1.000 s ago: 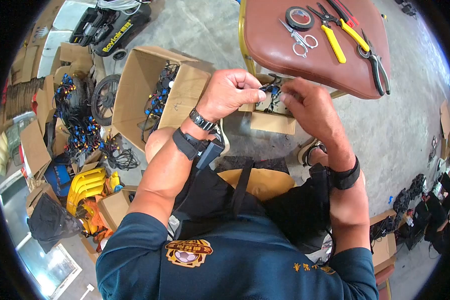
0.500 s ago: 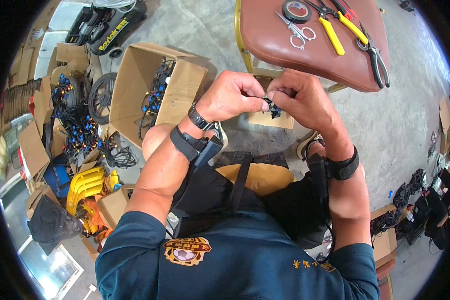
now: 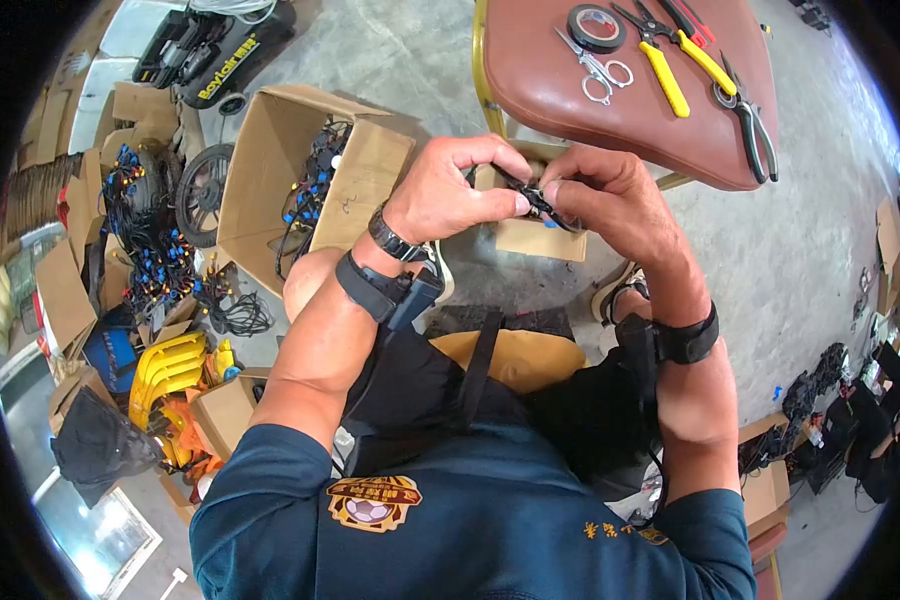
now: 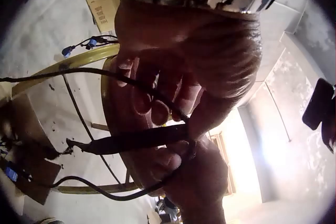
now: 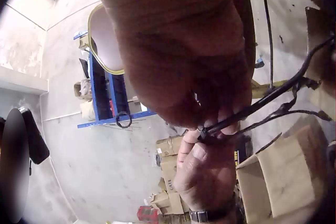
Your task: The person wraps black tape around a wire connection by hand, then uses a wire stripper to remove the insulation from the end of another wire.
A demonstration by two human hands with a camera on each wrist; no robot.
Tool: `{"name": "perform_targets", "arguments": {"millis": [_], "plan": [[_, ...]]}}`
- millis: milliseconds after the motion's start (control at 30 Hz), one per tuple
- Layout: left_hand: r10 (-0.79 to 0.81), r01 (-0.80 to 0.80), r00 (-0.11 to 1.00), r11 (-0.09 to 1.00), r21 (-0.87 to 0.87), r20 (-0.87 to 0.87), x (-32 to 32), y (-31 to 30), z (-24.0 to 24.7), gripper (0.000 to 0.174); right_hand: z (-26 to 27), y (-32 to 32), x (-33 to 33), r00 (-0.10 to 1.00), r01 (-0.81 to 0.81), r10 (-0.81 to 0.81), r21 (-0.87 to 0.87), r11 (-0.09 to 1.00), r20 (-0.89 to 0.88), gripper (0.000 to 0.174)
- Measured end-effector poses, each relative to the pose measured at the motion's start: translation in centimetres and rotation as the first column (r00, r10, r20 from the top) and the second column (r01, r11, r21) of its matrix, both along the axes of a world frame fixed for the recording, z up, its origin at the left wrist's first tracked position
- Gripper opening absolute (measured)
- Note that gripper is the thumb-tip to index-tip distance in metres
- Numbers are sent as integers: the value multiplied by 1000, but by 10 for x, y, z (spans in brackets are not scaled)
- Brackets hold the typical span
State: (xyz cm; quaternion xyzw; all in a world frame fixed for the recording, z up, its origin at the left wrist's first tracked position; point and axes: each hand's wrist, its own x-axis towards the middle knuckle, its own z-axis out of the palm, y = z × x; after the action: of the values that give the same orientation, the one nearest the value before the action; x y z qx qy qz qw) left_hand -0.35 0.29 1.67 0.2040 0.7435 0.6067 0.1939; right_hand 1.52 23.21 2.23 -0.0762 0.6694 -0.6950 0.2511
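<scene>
Over a small cardboard box (image 3: 540, 242), both hands hold a black wire harness (image 3: 536, 196) stretched between them. My left hand (image 3: 457, 190) pinches it between thumb and forefinger. From the other side my right hand (image 3: 620, 205) grips it close to the left fingertips. A thick, tape-wrapped section (image 4: 131, 139) leaves the fingers in the left wrist view, with thinner wires curving around it. In the right wrist view, dark cables (image 5: 273, 97) run out to the right from the pinch, and part of the harness is hidden behind the fingers.
A brown padded chair (image 3: 540, 95) ahead bears black tape (image 3: 597, 28), scissors (image 3: 595, 68), yellow-handled pliers (image 3: 665, 75) and black-handled pliers (image 3: 755, 130). At left, a large cardboard box (image 3: 260, 180) holds more harnesses. Further left lie heaped wires (image 3: 160, 260) and yellow parts (image 3: 165, 375).
The right hand has moved in to the left hand and gone from loosely spread fingers to a pinch. Wires have shifted, and a black loop now shows below the right fingers.
</scene>
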Motion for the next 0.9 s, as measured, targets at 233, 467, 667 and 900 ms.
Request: {"name": "perform_targets", "arguments": {"millis": [233,467,667,900], "plan": [[306,-291,943,949,124,-128,0,0,-16,14,4,-9,3,979,168,-152,-119,979,133,9],[197,-187,967,979,-78,161,9,-4,-15,31,2,-17,7,979,131,-100,-173,976,180,11],[140,-262,907,926,272,398,20,-9,-25,32,1,-27,10,965,155,-103,-207,966,241,13],[94,-293,879,880,374,468,25,-9,-12,32,-3,-34,9,957,189,-125,-236,953,263,13]]}}
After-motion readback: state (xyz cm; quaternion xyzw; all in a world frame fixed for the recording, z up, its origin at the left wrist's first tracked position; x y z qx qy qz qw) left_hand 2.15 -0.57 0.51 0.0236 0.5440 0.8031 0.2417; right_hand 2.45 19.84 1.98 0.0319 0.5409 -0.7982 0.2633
